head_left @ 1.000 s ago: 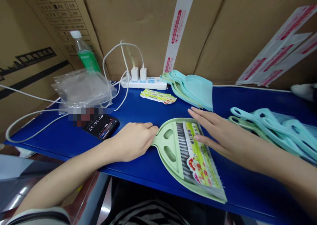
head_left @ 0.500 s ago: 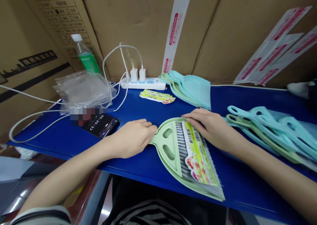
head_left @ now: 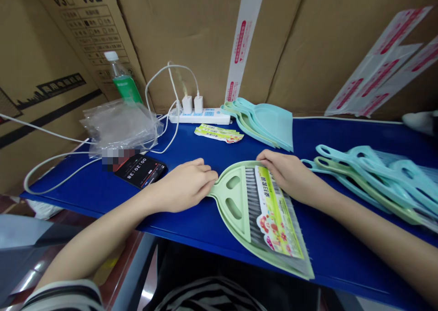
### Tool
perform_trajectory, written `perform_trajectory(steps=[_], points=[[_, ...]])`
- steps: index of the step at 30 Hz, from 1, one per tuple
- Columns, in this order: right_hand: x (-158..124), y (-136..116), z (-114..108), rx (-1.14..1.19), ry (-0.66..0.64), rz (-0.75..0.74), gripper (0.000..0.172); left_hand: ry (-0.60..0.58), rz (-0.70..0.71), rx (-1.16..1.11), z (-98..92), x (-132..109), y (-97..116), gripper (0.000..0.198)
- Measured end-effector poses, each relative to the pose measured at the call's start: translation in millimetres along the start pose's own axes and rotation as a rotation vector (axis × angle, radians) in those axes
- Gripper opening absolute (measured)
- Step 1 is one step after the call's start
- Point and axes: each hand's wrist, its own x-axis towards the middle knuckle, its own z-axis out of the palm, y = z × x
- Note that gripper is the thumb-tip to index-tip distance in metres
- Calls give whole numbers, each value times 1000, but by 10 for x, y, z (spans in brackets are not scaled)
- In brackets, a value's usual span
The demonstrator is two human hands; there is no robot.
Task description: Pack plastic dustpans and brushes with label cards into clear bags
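Observation:
A pale green dustpan (head_left: 230,235) lies at the table's front edge, with a matching green hand brush (head_left: 234,196) nested in it. The brush's grey bristles point right. Over them lies a yellow-green printed label card (head_left: 278,215). My left hand (head_left: 191,185) is closed around the handle end at the left, hiding most of it. My right hand (head_left: 287,171) pinches the dustpan's far rim beside the card's top end; its thumb and fingertips are partly hidden from view.
Several blue and green brushes (head_left: 362,169) lie piled at right. Stacked dustpans (head_left: 270,121), more label cards (head_left: 219,133) and a power strip (head_left: 205,116) are at the back. Plastic bags (head_left: 119,123), a phone (head_left: 140,170), a bottle (head_left: 126,85) and white cables stand or lie at left.
My right hand's fingers have drawn in from lying extended to a curled pinch at the dustpan's far rim. My left hand stays on the handle. The view has shifted slightly.

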Motion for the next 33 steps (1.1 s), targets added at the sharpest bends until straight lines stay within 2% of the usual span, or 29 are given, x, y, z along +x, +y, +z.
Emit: perform_trajectory(steps=[6, 10, 13, 15, 18, 20, 22, 26, 28, 33], points=[[17, 58, 5, 35, -44, -72, 30, 1, -15, -9, -16, -1, 8, 29], [15, 146, 62, 41, -4, -109, 34, -2, -14, 15, -16, 0, -10, 30], [15, 152, 62, 48, 2, -92, 32, 43, -59, 59, -112, -33, -70, 31], [19, 117, 28, 51, -25, -72, 30, 167, -192, 128, -251, -97, -138, 32], [27, 60, -29, 59, -51, -67, 28, 406, -565, 302, -524, -251, -276, 33], [31, 47, -42, 70, -52, -73, 28, 453, -783, 401, -684, -354, -385, 34], [32, 56, -32, 81, -57, -82, 29, 359, -906, 477, -778, -421, -502, 36], [32, 85, 2, 100, -27, -96, 30, 48, -862, 475, -754, -406, -708, 51], [30, 81, -2, 102, -29, -91, 30, 4, -830, 445, -683, -363, -770, 55], [23, 46, -40, 94, -37, -79, 30, 14, -712, 405, -573, -325, -807, 51]])
